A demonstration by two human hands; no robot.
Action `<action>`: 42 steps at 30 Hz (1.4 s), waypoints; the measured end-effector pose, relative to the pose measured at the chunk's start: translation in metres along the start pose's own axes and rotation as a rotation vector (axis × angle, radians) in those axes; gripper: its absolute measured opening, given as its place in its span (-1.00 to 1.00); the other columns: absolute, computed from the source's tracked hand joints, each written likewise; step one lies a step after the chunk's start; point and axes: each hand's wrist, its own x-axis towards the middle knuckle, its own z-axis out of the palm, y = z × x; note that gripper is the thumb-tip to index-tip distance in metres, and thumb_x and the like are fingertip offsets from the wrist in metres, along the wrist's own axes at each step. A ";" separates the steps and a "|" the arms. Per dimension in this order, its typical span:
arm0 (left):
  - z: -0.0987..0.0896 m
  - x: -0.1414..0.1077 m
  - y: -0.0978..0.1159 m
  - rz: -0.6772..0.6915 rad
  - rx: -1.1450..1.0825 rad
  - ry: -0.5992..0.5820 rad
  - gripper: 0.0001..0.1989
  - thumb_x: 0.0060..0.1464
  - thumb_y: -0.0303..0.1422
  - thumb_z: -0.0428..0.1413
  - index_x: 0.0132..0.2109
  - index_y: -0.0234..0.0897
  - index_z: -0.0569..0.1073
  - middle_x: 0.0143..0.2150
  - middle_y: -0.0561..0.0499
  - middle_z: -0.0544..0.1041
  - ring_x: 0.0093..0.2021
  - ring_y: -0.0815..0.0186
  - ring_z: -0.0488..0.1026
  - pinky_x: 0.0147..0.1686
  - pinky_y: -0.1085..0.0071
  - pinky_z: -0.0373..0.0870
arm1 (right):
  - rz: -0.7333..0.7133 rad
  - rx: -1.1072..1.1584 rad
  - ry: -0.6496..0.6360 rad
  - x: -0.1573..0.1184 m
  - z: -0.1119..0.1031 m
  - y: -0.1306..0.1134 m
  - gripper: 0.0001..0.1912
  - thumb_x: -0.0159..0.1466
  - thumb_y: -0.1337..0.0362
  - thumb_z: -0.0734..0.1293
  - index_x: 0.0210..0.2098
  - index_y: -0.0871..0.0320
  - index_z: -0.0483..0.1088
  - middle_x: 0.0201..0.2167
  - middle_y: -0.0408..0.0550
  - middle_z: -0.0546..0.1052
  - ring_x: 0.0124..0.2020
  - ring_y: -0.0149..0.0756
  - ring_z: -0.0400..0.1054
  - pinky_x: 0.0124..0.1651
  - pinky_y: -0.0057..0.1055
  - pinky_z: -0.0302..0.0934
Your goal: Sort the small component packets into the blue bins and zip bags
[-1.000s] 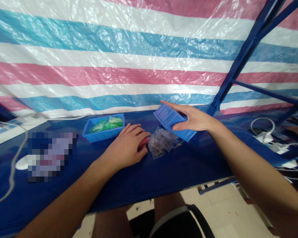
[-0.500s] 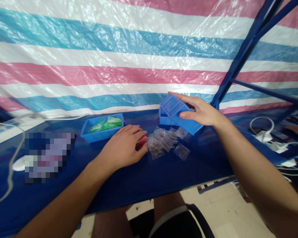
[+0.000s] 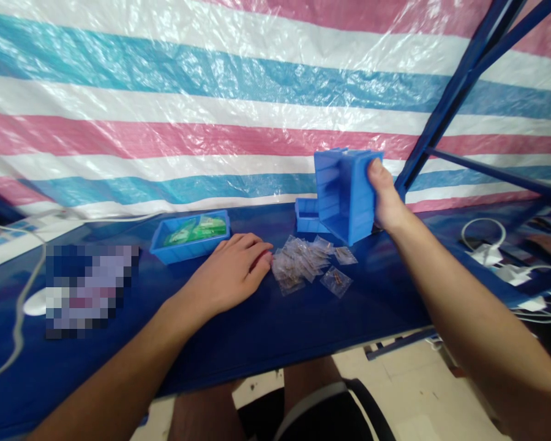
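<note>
My right hand (image 3: 386,193) grips a blue plastic bin (image 3: 362,196) by its side, thumb on the outer wall. The bin is tipped up on end, its open side turned to the left, and its inside looks bare where it shows. My left hand (image 3: 232,266) rests on the table, its fingers curled at the left edge of a pile of small clear plastic bags (image 3: 298,260). Something reddish shows under its fingers, too hidden to name. One bag (image 3: 337,280) with small brownish pieces lies apart at the right of the pile.
Behind the held bin stands a second blue bin (image 3: 307,211). A blue bin (image 3: 188,251) with green packets (image 3: 197,229) sits left of my left hand. A pixelated object (image 3: 92,291) and cables lie farther left. Blue frame bars (image 3: 463,92) rise at right, before a striped plastic sheet (image 3: 211,135).
My right hand has raised the blue bin and turned it, so its opening now faces left. A bag by it shows more fully. My left hand has closed slightly over the reddish thing.
</note>
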 end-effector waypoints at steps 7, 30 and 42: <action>-0.007 0.002 0.004 0.025 -0.116 0.243 -0.51 0.57 -0.10 -0.08 0.29 -0.30 0.55 0.28 -0.22 0.57 0.30 0.01 0.50 0.41 0.04 0.37 | 0.100 0.338 0.190 0.005 0.053 0.007 -0.16 0.35 -0.45 0.27 0.40 -0.09 0.35 0.25 0.02 0.63 0.36 0.20 0.49 0.31 0.13 0.51; -0.007 0.021 -0.064 -0.038 0.035 0.454 -0.63 0.50 -0.13 0.07 0.10 -0.17 0.71 0.05 -0.09 0.74 0.04 0.01 0.64 0.17 0.11 0.48 | -0.130 -0.574 -0.017 -0.006 0.060 0.024 -0.47 0.35 0.04 0.54 0.23 0.10 0.54 0.04 0.14 0.64 0.07 0.09 0.58 0.19 0.05 0.48; 0.003 0.029 -0.075 -0.032 0.052 0.355 -0.64 0.44 -0.17 0.09 0.07 -0.11 0.77 0.04 -0.06 0.78 0.10 -0.03 0.63 0.26 0.03 0.49 | -0.038 -0.628 -0.168 -0.006 0.061 0.034 -0.46 0.34 0.40 0.45 0.30 0.13 0.51 -0.10 -0.03 0.72 -0.07 -0.06 0.65 0.11 -0.16 0.47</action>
